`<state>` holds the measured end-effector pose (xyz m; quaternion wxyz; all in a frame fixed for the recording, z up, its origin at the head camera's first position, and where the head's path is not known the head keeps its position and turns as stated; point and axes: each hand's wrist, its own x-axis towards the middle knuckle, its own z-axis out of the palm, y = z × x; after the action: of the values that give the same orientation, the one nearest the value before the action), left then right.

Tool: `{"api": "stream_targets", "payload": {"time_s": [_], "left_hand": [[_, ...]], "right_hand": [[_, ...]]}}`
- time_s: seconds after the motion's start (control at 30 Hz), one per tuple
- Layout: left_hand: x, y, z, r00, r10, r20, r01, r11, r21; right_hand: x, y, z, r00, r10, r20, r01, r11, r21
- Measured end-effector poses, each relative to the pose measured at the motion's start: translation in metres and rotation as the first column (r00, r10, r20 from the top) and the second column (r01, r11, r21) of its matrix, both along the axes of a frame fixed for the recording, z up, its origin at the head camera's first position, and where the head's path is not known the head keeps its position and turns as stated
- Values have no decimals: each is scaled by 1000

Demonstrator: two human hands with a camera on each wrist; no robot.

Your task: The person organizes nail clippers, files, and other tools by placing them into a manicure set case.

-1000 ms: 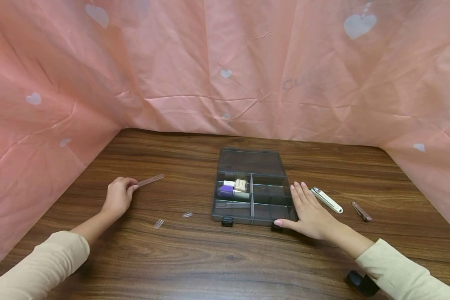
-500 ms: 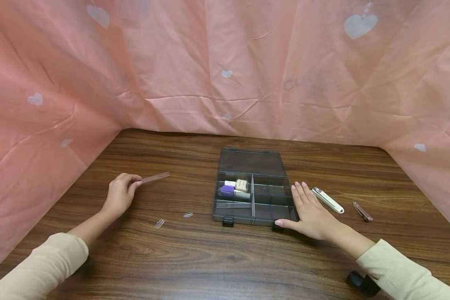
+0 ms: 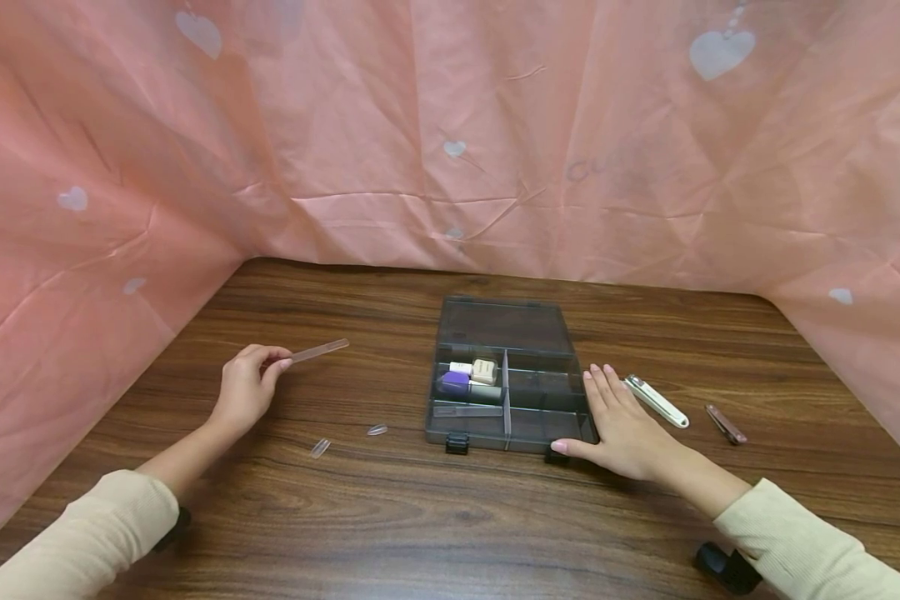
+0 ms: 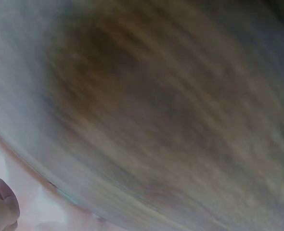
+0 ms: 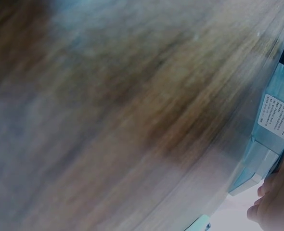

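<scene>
My left hand (image 3: 249,387) pinches one end of a clear flat strip (image 3: 321,350) between thumb and fingers, left of the box. The strip points to the right over the table. In the left wrist view only part of the hand (image 4: 5,207) shows, at the lower left corner. My right hand (image 3: 630,429) lies with straight fingers along the right side of a smoky see-through compartment box (image 3: 506,321), its thumb at the front right latch. Inside the box are a purple-and-white bottle (image 3: 455,382), a cream nail polish bottle (image 3: 483,371) and a similar clear strip (image 3: 467,412).
Two clear false nail tips (image 3: 320,448) lie on the wooden table (image 3: 390,517) left of the box. To the right are white nail clippers (image 3: 658,402) and small pinkish clippers (image 3: 725,424). Pink cloth (image 3: 495,150) hangs behind and at both sides.
My left hand has moved slightly to the right and away from me, carrying the clear strip with it. The right hand and the box stay where they were.
</scene>
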<state>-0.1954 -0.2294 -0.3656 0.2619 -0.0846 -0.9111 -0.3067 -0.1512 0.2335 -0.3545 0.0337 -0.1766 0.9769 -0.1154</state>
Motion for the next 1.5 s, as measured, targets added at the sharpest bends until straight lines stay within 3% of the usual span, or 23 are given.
{"api": "stream_targets", "payload": {"time_s": [0.17, 0.43, 0.83, 1.5], "left_hand": [[3, 2, 1, 1000, -2, 23, 1, 1000, 18], [4, 9, 0, 1000, -20, -12, 21, 999, 33], [13, 29, 2, 996, -92, -9, 92, 995, 46], [26, 61, 0, 977, -199, 80, 190, 975, 113]], "right_hand": [[0, 0, 0, 1000, 5, -2, -5, 1000, 7], [-1, 1, 0, 1000, 9, -2, -9, 1000, 4], [-1, 0, 0, 999, 16, -33, -16, 1000, 2], [-1, 1, -1, 1000, 0, -17, 0, 1000, 5]]}}
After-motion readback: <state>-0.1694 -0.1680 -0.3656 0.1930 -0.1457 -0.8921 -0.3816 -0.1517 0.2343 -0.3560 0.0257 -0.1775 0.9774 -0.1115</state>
